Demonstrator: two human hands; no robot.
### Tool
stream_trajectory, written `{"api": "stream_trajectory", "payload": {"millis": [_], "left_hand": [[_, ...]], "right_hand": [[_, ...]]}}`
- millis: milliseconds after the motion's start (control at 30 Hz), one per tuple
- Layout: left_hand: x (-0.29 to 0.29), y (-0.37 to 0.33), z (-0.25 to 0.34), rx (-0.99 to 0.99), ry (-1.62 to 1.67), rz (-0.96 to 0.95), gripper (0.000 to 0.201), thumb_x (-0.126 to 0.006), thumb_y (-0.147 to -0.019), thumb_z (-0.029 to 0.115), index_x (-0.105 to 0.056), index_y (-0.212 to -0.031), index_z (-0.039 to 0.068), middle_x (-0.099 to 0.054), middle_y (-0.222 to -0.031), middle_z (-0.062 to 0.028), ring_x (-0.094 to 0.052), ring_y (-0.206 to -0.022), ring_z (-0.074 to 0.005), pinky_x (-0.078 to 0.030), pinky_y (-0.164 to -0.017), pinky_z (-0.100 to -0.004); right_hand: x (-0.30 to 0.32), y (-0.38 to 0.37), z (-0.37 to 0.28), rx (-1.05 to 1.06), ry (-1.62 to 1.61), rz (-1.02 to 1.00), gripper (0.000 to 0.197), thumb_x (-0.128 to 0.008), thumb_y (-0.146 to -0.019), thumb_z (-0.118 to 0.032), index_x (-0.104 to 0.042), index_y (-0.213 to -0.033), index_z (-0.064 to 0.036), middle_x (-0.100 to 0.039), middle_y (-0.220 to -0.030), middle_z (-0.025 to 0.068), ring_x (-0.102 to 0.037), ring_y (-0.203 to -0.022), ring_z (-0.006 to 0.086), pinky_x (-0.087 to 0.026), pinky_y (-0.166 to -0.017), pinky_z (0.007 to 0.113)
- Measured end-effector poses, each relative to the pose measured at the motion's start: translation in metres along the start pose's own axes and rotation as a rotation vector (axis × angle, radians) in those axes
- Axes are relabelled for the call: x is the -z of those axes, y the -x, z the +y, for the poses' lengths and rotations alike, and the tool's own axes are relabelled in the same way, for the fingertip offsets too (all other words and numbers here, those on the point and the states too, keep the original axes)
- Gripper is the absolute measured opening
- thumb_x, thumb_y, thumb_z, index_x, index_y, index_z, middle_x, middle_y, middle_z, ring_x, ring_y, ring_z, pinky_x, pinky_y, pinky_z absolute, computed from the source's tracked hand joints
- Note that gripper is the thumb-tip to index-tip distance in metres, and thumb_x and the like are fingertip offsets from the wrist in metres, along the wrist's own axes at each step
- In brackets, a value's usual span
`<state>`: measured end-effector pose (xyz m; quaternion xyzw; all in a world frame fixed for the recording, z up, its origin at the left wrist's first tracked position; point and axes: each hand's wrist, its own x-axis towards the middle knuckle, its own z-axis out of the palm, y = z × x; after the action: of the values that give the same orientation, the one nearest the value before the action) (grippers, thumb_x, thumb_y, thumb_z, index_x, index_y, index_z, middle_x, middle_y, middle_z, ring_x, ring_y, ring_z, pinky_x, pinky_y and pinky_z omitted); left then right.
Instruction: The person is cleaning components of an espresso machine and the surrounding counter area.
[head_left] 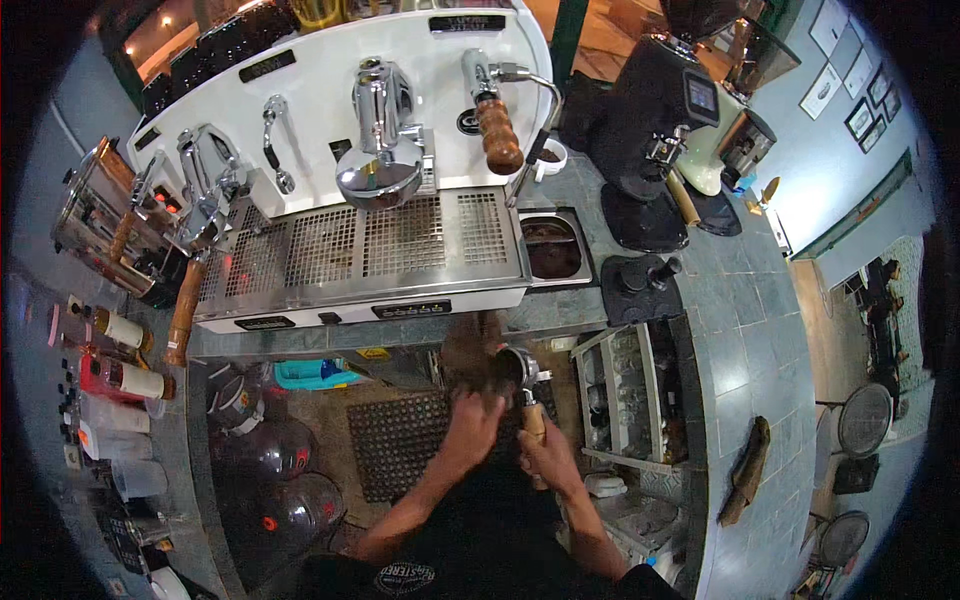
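My right hand [548, 458] is wrapped round the wooden handle of a portafilter [534, 418], its metal basket end pointing away from me in front of the counter edge. Close to its left side, my left hand [474, 420] is closed on a brown cloth [470, 352], which is smeared by motion. Cloth and fingers partly cover the left rim of the basket, and what lies inside the basket cannot be made out. Beyond both hands stands a white espresso machine [310, 130] with a chrome group head [380, 180] and a metal drip grate [400, 235].
Right of the machine are a knock bin with dark grounds [553, 255], a tamper on a black stand [642, 285] and a black grinder [640, 130]. Another wooden-handled portafilter [183, 310] juts out at left. Bottles [130, 378] line the left counter; a glass rack [625, 395] stands below.
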<state>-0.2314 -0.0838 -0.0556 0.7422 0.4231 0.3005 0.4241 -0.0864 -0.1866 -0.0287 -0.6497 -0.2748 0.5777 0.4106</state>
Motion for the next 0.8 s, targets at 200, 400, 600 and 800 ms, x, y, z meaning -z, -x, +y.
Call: {"api": "stream_trajectory", "payload": {"millis": [200,400,600,800], "left_hand": [[0.062,0.029,-0.081,0.688,0.824,0.278,0.045,-0.056,-0.096,0.035,-0.059,-0.117,-0.005,-0.062,-0.117,-0.0181,-0.054,-0.114,-0.0258,-0.044,-0.093,-0.0402],[0.07,0.055,-0.068,0.963,0.545,-0.134,0.047,-0.064,-0.093,0.024,-0.052,-0.13,-0.003,-0.06,-0.122,-0.0135,-0.057,-0.111,-0.0236,-0.048,-0.091,-0.0367],[0.068,0.028,-0.026,0.805,0.79,-0.002,0.046,-0.063,-0.091,0.026,-0.052,-0.127,-0.001,-0.054,-0.128,-0.0162,-0.054,-0.117,-0.0275,-0.046,-0.095,-0.0389],[0.033,0.035,-0.095,0.302,0.69,0.128,0.037,-0.056,-0.094,0.023,-0.054,-0.122,-0.001,-0.056,-0.126,-0.0156,-0.055,-0.116,-0.0278,-0.045,-0.098,-0.0417]], "right_hand": [[0.012,0.005,0.029,-0.116,-0.653,-0.17,0.024,-0.06,-0.095,-0.023,-0.047,-0.106,-0.0063,-0.046,-0.071,0.0008,-0.044,-0.051,0.0107,-0.037,-0.043,0.025],[0.013,0.011,0.029,-0.113,-0.695,-0.22,0.025,-0.061,-0.094,-0.026,-0.048,-0.104,-0.0067,-0.045,-0.072,0.0012,-0.043,-0.05,0.0103,-0.037,-0.042,0.026],[-0.004,0.002,0.029,0.068,0.005,0.049,0.031,-0.067,-0.089,-0.02,-0.048,-0.106,-0.0018,-0.057,-0.08,0.0115,-0.056,-0.058,0.0176,-0.045,-0.051,0.033],[-0.008,-0.002,0.026,0.276,0.519,0.281,0.034,-0.069,-0.086,-0.017,-0.049,-0.106,0.0029,-0.064,-0.087,0.0222,-0.066,-0.075,0.0265,-0.049,-0.065,0.04]]}}
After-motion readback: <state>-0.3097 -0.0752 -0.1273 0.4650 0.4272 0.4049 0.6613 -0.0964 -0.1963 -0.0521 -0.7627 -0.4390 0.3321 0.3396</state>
